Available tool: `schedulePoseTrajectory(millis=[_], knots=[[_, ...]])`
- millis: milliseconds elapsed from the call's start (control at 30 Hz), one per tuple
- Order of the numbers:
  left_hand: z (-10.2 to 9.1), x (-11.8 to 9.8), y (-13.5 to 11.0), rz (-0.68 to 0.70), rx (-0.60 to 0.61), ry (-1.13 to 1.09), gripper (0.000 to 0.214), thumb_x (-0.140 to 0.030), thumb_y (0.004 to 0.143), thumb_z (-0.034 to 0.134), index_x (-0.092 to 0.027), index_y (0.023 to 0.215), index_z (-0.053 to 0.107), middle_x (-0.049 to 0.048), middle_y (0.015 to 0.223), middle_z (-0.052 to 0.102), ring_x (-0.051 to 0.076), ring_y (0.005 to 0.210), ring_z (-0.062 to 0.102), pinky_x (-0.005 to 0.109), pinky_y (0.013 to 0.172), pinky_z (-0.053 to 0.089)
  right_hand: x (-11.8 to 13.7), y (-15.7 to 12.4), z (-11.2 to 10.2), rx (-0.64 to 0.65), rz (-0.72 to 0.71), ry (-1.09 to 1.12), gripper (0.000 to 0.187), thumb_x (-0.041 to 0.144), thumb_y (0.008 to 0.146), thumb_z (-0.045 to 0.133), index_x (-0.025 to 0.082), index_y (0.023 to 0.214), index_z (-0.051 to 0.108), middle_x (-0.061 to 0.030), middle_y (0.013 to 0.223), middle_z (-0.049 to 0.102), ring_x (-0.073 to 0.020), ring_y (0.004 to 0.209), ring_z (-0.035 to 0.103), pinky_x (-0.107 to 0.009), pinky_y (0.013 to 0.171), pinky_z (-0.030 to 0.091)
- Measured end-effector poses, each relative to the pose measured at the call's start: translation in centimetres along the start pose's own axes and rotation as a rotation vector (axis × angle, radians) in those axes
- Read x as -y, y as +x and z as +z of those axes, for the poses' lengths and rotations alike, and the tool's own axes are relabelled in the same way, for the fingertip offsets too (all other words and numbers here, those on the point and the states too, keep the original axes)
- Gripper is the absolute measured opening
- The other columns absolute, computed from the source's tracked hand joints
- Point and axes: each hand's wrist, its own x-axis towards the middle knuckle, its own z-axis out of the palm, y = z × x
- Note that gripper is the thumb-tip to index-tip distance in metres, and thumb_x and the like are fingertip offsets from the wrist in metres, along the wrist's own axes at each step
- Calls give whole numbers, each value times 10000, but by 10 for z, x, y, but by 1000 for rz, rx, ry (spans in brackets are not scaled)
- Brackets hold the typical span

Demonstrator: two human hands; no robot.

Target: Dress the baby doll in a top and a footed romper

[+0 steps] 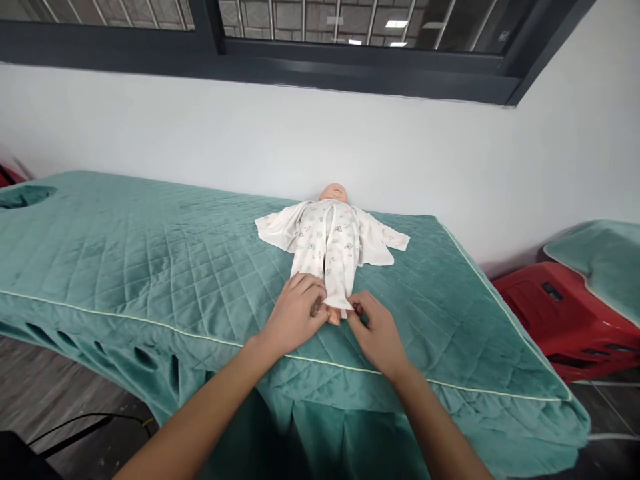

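Observation:
A baby doll lies on its back on the green quilted bed cover, its head toward the wall. White printed baby pants cover its legs and reach high over its body, above a white baby shirt spread open at both sides. My left hand pinches one side of a pant leg's hem, thumb and fingers closed. Across from it, my right hand grips the other side of that hem. One doll foot pokes out below the cuff; the other foot is hidden.
The bed stands against a white wall under a dark-framed window. A red plastic stool with a green cushion is at the right. A face hole opens at the bed's left end. A black cable hangs low at left.

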Motion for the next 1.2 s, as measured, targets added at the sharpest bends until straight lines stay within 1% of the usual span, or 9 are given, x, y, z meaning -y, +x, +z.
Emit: schedulePoseTrajectory(millis=[267,400,500,600,700,800,933,1067,1200], knots=[[-11,0,-20,42,11,-47,107,-108,861,564,-215,865,564,62,1190,656,247,1287,514,437,1084,421,-3,-18,-8,191,-46,-56,113,152,926,500,231,888,572,-39,930,607,-205,858,587,-342,769,478],[-11,32,-26,-111,-134,-153,119,-207,972,487,-218,963,605,81,1210,657,218,1177,586,407,1022,473,-16,-10,-17,276,-31,85,131,255,994,493,242,948,615,-32,963,633,-190,873,613,-331,793,502],[-8,69,-13,-274,-200,-177,190,-263,993,449,-215,1037,627,87,1147,682,221,1104,627,409,998,504,-40,16,-15,140,-11,38,138,264,991,488,238,946,616,-42,957,646,-209,890,618,-357,827,508],[-2,104,15,-321,-101,-36,284,-240,972,443,-205,1174,640,108,1238,676,260,1210,600,468,1090,466,-68,57,-4,-54,-14,-177,207,147,929,477,203,1062,626,-116,1141,641,-271,1078,585,-432,967,486],[4,128,46,-146,83,78,401,-253,939,520,-189,1326,603,125,1427,596,299,1404,477,488,1195,378,-87,99,9,-27,-114,-415,285,124,924,455,152,1132,647,-176,1203,620,-320,1158,520,-477,1030,451],[9,139,71,-71,210,87,500,-313,926,575,-195,1412,554,110,1462,585,319,1379,512,453,1157,432,-92,124,14,26,-129,-583,281,164,964,429,140,1065,690,-188,1112,635,-332,1087,524,-474,953,469],[13,142,88,-84,285,34,488,-344,914,597,-191,1377,588,103,1398,640,315,1279,601,417,1092,494,-92,128,12,83,-120,-547,285,178,970,438,145,1063,705,-165,1057,654,-301,1006,550,-427,905,473],[13,138,95,-112,281,24,487,-335,892,633,-176,1352,601,125,1397,638,325,1285,595,433,1090,496,-91,122,12,85,-121,-530,305,196,960,468,152,1173,682,-157,1077,655,-309,1010,550,-425,885,462],[11,135,96,-123,286,29,481,-333,904,628,-164,1353,593,129,1407,631,319,1273,604,436,1079,500,-90,125,16,105,-94,-604,284,207,975,453,140,1118,689,-175,1084,642,-318,1016,542,-418,853,445]])
